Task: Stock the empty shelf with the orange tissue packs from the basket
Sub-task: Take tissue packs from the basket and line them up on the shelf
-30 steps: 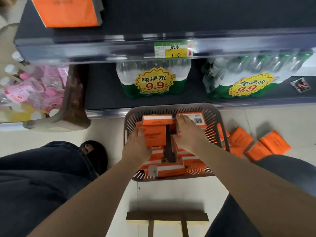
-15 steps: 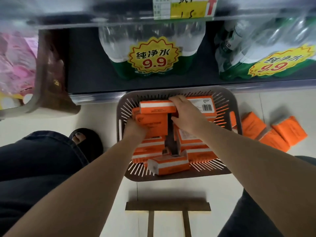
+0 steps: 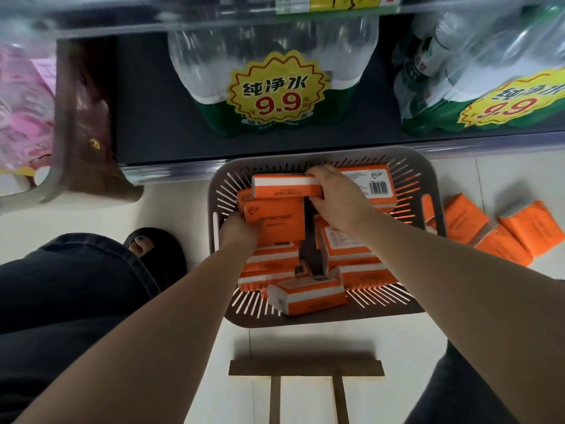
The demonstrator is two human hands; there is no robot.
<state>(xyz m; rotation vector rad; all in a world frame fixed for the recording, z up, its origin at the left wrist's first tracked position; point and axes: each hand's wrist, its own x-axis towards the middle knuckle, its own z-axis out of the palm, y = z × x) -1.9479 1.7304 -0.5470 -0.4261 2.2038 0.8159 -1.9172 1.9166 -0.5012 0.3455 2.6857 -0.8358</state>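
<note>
A grey slotted basket [image 3: 434, 191] sits on the floor in front of the shelf, holding several orange tissue packs. My left hand [image 3: 240, 232] grips the left edge of an orange pack marked COTTON TISSUE [image 3: 276, 223]. My right hand [image 3: 339, 198] reaches over the basket's middle, its fingers curled round the right end of a long orange and white pack [image 3: 284, 186] at the basket's far side. A pack with a barcode [image 3: 377, 185] lies beside that hand. Another pack [image 3: 307, 293] lies tilted at the near edge.
The dark lower shelf [image 3: 146, 117] carries two shrink-wrapped bottle packs with 9.9 price stickers [image 3: 276, 93] [image 3: 501, 102]. Several orange packs [image 3: 501, 232] lie on the floor right of the basket. My sandalled foot [image 3: 156, 249] and a wooden stool edge [image 3: 305, 367] are nearby.
The view has dropped and moved closer to the basket. My right hand shifted left from the barcode pack onto the long pack. My left hand stays on the COTTON TISSUE pack.
</note>
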